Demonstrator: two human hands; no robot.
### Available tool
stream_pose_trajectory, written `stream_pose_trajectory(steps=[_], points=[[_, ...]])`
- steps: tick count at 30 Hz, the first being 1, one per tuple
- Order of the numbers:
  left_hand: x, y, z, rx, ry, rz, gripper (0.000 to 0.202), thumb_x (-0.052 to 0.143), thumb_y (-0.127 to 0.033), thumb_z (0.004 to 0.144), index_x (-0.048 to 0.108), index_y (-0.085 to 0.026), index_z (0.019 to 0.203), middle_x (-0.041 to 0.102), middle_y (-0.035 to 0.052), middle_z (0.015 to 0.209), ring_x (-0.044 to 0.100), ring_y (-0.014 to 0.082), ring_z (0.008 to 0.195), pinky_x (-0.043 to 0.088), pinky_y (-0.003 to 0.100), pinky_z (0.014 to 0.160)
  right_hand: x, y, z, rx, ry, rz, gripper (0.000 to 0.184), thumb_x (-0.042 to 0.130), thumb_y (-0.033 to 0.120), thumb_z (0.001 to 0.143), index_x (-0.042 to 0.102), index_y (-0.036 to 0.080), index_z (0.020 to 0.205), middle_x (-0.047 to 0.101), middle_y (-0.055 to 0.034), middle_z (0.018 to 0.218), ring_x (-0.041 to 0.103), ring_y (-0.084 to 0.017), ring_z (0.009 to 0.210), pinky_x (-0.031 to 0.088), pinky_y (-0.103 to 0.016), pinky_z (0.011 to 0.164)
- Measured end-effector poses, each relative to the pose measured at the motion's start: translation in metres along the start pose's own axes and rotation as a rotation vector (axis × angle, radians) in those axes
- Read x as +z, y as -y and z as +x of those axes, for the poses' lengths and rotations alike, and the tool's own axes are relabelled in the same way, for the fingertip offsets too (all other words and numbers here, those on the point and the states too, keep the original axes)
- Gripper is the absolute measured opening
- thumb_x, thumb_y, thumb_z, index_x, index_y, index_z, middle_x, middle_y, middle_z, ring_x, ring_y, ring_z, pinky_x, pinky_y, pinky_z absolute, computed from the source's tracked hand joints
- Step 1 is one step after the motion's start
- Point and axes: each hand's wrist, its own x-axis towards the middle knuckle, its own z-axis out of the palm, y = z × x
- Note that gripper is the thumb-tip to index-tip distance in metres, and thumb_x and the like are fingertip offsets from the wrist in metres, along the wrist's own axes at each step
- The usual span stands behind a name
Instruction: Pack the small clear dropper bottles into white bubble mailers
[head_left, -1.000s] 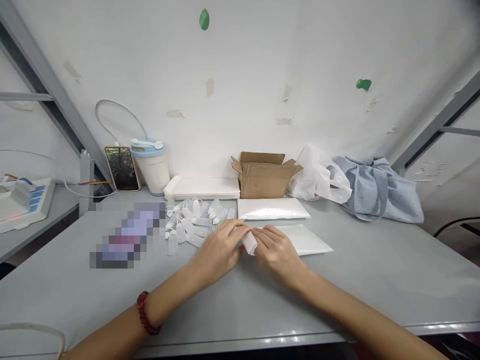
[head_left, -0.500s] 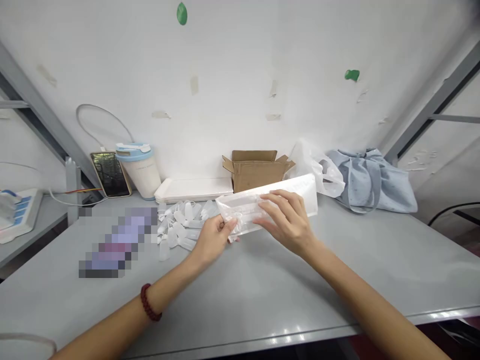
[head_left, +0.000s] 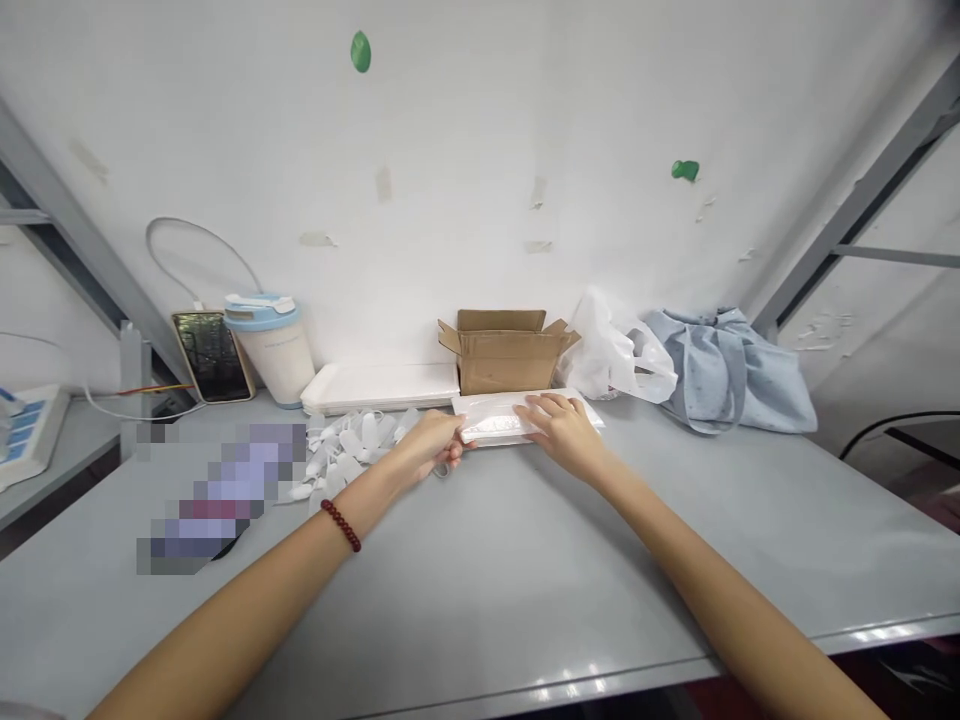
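Note:
A flat white plastic bag point(head_left: 495, 420) lies on a stack of similar white bags in front of the cardboard box point(head_left: 505, 350). My left hand point(head_left: 430, 446), with a red bead bracelet on its wrist, pinches the bag's left end. My right hand point(head_left: 561, 425) lies flat on top of the bag with its fingers stretched out. A heap of small translucent plastic bottles point(head_left: 352, 442) lies just left of my left hand.
On the grey table point(head_left: 525, 560), a stack of white trays point(head_left: 379, 386), a blue-lidded white cup point(head_left: 271, 345) and a phone point(head_left: 212, 355) stand along the back wall. A white plastic bag point(head_left: 615, 350) and blue cloth bag point(head_left: 731, 370) lie at the right. A blurred patch covers something at left.
Both hands lifted the white bag from the table near me, carried it away, and laid it on the stack in front of the cardboard box.

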Motion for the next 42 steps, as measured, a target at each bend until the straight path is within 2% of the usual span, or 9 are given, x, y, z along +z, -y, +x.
stream_pose_trajectory(steps=[4, 7, 10, 13, 18, 22, 27, 36, 42], points=[[-0.029, -0.005, 0.003, 0.096, -0.199, 0.228, 0.012, 0.052, -0.027, 0.077, 0.053, -0.015, 0.078, 0.059, 0.0021, 0.056, 0.044, 0.0106, 0.038, 0.037, 0.024, 0.043, 0.004, 0.007, 0.001, 0.011, 0.011, -0.058, 0.036, 0.054, 0.026, 0.086, 0.054, 0.018, 0.121, 0.055, -0.0174, 0.124, 0.049, -0.030, 0.110, 0.040, -0.044, 0.083], [-0.057, -0.012, 0.014, 0.234, -0.367, 0.401, 0.013, 0.061, -0.018, 0.067, 0.057, -0.018, 0.079, 0.060, 0.0020, 0.062, 0.057, 0.0183, 0.063, 0.043, 0.027, 0.062, 0.003, 0.018, 0.002, 0.026, 0.051, -0.089, 0.053, 0.055, 0.040, 0.084, 0.047, 0.013, 0.128, 0.048, -0.0223, 0.129, 0.044, -0.034, 0.117, 0.040, -0.047, 0.085], [-0.077, -0.015, 0.028, 0.334, -0.411, 0.517, 0.017, 0.065, -0.011, 0.058, 0.059, -0.019, 0.071, 0.061, 0.0044, 0.073, 0.056, 0.0263, 0.091, 0.039, 0.031, 0.082, 0.000, 0.026, 0.001, 0.002, 0.054, -0.109, 0.054, 0.049, 0.044, 0.086, 0.041, 0.018, 0.133, 0.041, -0.0225, 0.136, 0.038, -0.036, 0.123, 0.039, -0.050, 0.087], [-0.084, -0.013, 0.035, 0.368, -0.410, 0.577, 0.013, 0.065, -0.009, 0.056, 0.058, -0.019, 0.062, 0.061, 0.0069, 0.076, 0.053, 0.0305, 0.098, 0.035, 0.035, 0.089, -0.002, 0.032, 0.002, -0.056, 0.038, -0.112, 0.046, 0.043, 0.040, 0.090, 0.040, 0.024, 0.133, 0.038, -0.0189, 0.139, 0.037, -0.035, 0.125, 0.038, -0.052, 0.087], [-0.069, -0.009, 0.024, 0.346, -0.421, 0.568, 0.006, 0.062, -0.016, 0.064, 0.057, -0.018, 0.062, 0.063, 0.0103, 0.084, 0.051, 0.0311, 0.103, 0.037, 0.036, 0.087, 0.000, 0.034, 0.004, -0.041, 0.078, -0.103, 0.043, 0.036, 0.018, 0.092, 0.040, 0.023, 0.134, 0.042, -0.0185, 0.135, 0.040, -0.035, 0.122, 0.040, -0.050, 0.084], [-0.045, -0.014, 0.013, 0.208, -0.271, 0.457, 0.018, 0.058, -0.028, 0.073, 0.058, -0.015, 0.061, 0.065, 0.0105, 0.070, 0.061, 0.0237, 0.074, 0.046, 0.031, 0.065, 0.003, 0.036, 0.005, 0.027, 0.131, -0.076, 0.055, 0.031, 0.002, 0.087, 0.035, 0.022, 0.137, 0.039, -0.0158, 0.139, 0.037, -0.034, 0.124, 0.039, -0.050, 0.087], [-0.031, -0.024, 0.018, -0.015, -0.028, 0.045, 0.019, 0.067, -0.024, 0.069, 0.059, -0.010, 0.059, 0.061, 0.0061, 0.059, 0.055, 0.0107, 0.051, 0.042, 0.021, 0.047, 0.007, 0.044, 0.005, 0.158, 0.125, -0.060, 0.047, 0.031, 0.014, 0.091, 0.033, 0.016, 0.138, 0.038, -0.0184, 0.139, 0.035, -0.033, 0.125, 0.038, -0.049, 0.090], [-0.017, -0.017, 0.032, -0.015, -0.127, 0.070, 0.023, 0.069, -0.012, 0.065, 0.053, -0.012, 0.049, 0.051, -0.0009, 0.042, 0.047, 0.0070, 0.040, 0.038, 0.018, 0.042, 0.004, 0.022, 0.003, 0.208, 0.095, -0.091, 0.054, 0.043, 0.041, 0.088, 0.038, 0.012, 0.133, 0.036, -0.0235, 0.138, 0.034, -0.035, 0.123, 0.032, -0.052, 0.090], [-0.012, -0.015, 0.032, -0.022, -0.210, 0.233, 0.027, 0.066, -0.027, 0.070, 0.051, -0.014, 0.050, 0.050, 0.0004, 0.034, 0.046, 0.0112, 0.033, 0.034, 0.021, 0.037, 0.008, 0.001, -0.002, 0.223, 0.227, -0.022, 0.079, 0.040, 0.065, 0.080, 0.028, 0.012, 0.138, 0.034, -0.0242, 0.138, 0.033, -0.037, 0.124, 0.031, -0.056, 0.089]])
